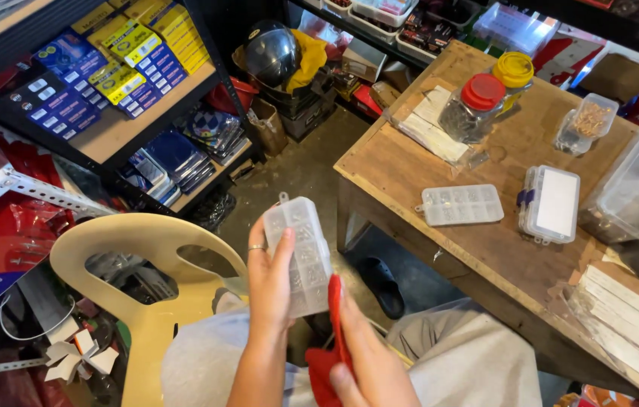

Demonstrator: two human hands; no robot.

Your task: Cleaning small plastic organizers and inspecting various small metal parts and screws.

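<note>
My left hand (pixel 269 277) holds a small clear plastic compartment box (pixel 304 249) upright over my lap; a ring sits on one finger. My right hand (pixel 368 362) grips a red cloth (pixel 332 343) whose upper edge touches the box's lower right side. Small metal parts show faintly inside the box. I am seated, with grey trousers under both hands.
A wooden table (pixel 485 249) at the right carries two more clear boxes (pixel 461 205), a red-lidded jar (pixel 475 107), a yellow-lidded jar (pixel 514 74) and clear tubs. A cream plastic chair (pixel 146 249) stands at my left. Shelves of boxed goods (pixel 108 68) fill the left, a helmet (pixel 270 51) behind.
</note>
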